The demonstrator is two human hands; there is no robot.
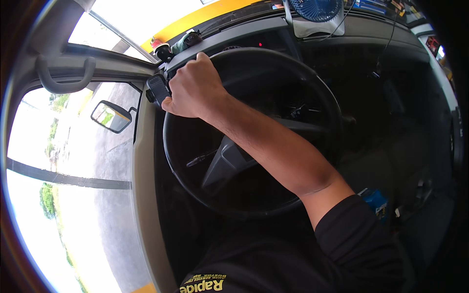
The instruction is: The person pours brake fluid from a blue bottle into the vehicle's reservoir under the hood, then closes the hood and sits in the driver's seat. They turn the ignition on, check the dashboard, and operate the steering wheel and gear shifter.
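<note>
My right arm reaches across the large black steering wheel (311, 73) from the lower right. At the wheel's upper left, my right hand (195, 88) is closed around the rim, knuckles up, with the thumb at the lower left. Just beside the thumb, a black phone holder-like piece (158, 90) sits by the door pillar. Behind the rim, a stalk (196, 160) shows at the lower left, and a dark instrument panel (268, 46) with a small red light lies beyond. My left hand is out of the picture.
A blue fan (317, 9) stands on the dashboard, with a cable (387, 46) hanging to its right. Small items, one a green-grey bundle (185, 41), lie at the windscreen's left. A grab handle (66, 87) and side mirror (111, 116) are left. A blue package (374, 201) lies right.
</note>
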